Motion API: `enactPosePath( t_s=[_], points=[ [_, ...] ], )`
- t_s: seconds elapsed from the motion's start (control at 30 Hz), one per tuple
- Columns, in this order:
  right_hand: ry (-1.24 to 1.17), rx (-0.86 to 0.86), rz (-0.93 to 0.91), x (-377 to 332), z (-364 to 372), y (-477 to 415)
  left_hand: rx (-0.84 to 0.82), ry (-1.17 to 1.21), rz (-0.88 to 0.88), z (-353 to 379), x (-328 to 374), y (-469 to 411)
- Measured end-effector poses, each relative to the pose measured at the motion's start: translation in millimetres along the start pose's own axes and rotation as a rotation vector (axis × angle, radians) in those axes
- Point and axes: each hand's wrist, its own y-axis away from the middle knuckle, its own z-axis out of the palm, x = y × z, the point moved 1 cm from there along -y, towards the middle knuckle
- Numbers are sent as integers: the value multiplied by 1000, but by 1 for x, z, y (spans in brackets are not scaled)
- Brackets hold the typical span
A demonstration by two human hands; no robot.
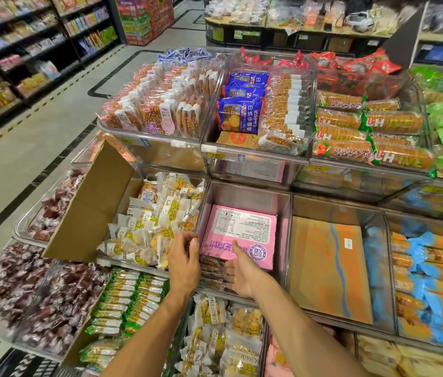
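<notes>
Sitting flat in the middle clear bin (244, 193) is a pink box (242, 235). The right hand (242, 276) lays its thumb on the box, fingers curled against the brown packets (212, 263); I cannot tell whether it grips them. The left hand (185, 258) hovers beside it, loosely curled and empty.

box (242, 240): pink, white label, purple print
cardboard sheet (326, 268), 3 o'clock of box: orange, blue wavy stripe
snack packs (157, 221), 9 o'clock: clear, yellow lettering
</notes>
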Motion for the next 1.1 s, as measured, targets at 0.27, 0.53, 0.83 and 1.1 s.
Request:
enactPosePath(
  t_s=[0.27, 0.53, 0.83, 1.1],
  points=[
    [-69, -85, -32, -4, 19, -9, 2, -1, -24, -1, 1, -1],
    [39, -19, 18, -8, 6, 13, -92, -92, -4, -7, 8, -1],
    [407, 439, -578, -42, -17, 76, -494, -520, 303, -25, 77, -63],
    [1153, 1083, -841, -30, -57, 174, -508, -799, 664, -21, 168, -64]
  ],
)
